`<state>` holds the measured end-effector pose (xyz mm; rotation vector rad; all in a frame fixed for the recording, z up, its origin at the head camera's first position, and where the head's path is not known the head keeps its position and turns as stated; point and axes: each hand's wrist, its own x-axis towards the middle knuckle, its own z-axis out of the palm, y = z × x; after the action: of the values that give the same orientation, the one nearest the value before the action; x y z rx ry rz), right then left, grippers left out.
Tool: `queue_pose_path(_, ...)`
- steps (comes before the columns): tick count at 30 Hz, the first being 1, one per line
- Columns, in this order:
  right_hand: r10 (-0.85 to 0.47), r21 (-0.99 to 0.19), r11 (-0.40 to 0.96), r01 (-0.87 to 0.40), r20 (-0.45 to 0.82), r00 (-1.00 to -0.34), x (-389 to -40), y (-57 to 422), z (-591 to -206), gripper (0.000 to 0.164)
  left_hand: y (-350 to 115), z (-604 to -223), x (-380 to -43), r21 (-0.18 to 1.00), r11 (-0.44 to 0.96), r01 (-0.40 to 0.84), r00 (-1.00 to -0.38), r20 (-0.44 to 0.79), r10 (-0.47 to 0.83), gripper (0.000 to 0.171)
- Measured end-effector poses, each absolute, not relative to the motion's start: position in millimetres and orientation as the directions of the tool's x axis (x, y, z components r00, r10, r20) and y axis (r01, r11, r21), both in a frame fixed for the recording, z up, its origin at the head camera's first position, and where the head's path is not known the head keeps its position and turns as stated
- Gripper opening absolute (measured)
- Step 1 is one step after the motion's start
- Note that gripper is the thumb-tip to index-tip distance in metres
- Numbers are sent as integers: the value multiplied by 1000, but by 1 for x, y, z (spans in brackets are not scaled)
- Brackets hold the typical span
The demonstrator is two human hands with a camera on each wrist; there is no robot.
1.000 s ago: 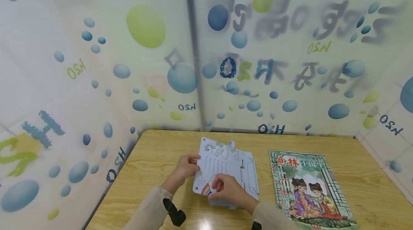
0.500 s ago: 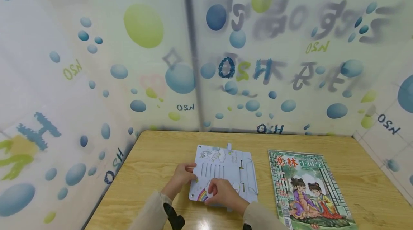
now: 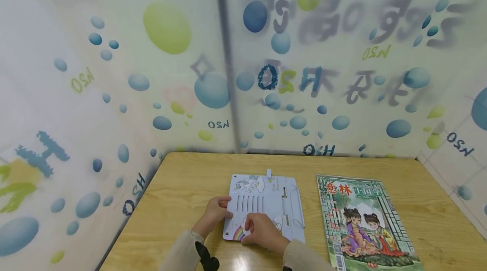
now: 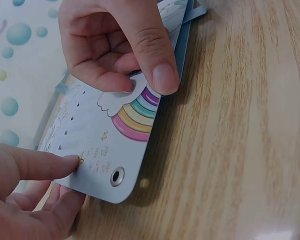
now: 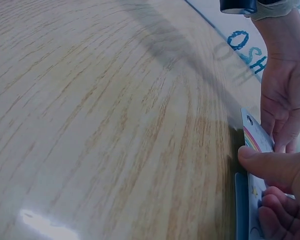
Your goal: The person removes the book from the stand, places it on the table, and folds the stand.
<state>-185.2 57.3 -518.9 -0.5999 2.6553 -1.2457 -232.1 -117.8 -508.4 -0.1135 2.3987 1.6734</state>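
Observation:
A white book stand (image 3: 272, 203) with a unicorn, a rainbow and a row of slots lies nearly flat on the table. Metal clips and wire arms show along its right side. My left hand (image 3: 214, 214) grips its left edge; in the left wrist view, this hand (image 4: 30, 185) has fingers above and below the panel near a metal eyelet. At the front edge, my right hand (image 3: 262, 233) holds the stand beside the rainbow. Its thumb (image 5: 257, 156) lies along that edge in the right wrist view, with the other fingers curled over the printed face.
A magazine (image 3: 365, 216) with two illustrated figures on its cover lies to the right of the stand. The wooden table (image 3: 190, 182) reaches back to a patterned curtain (image 3: 179, 93). A small white tab (image 3: 269, 173) sticks up behind the stand's far edge.
The stand's raised left side has come down, and the panel is flatter on the table. Both hands have stayed on it, shifting slightly left. The magazine lies where it was.

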Motion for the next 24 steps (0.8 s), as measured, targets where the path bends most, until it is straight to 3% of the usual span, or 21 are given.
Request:
queue_pose_path(8, -473, -806, 520, -282, 2, -881, -192, 62, -514, 24, -119, -511, -233, 920, 350, -179, -976, -211, 57, 48)
queue_pose_path(13, -488, -848, 447, -283, 34, -872, -195, 83, -491, 21, -120, -514, -233, 912, 367, -185, -976, -214, 39, 47)
queue_pose_path(19, -347, -802, 532, -272, 87, -934, -194, 136, -468, 19, -122, -515, -236, 910, 357, -209, -973, -229, 14, 48)
queue_pose_path(24, -178, -801, 586, -125, 23, -984, -186, 182, -475, 18, -121, -517, -235, 917, 333, -222, -970, -241, 18, 48)
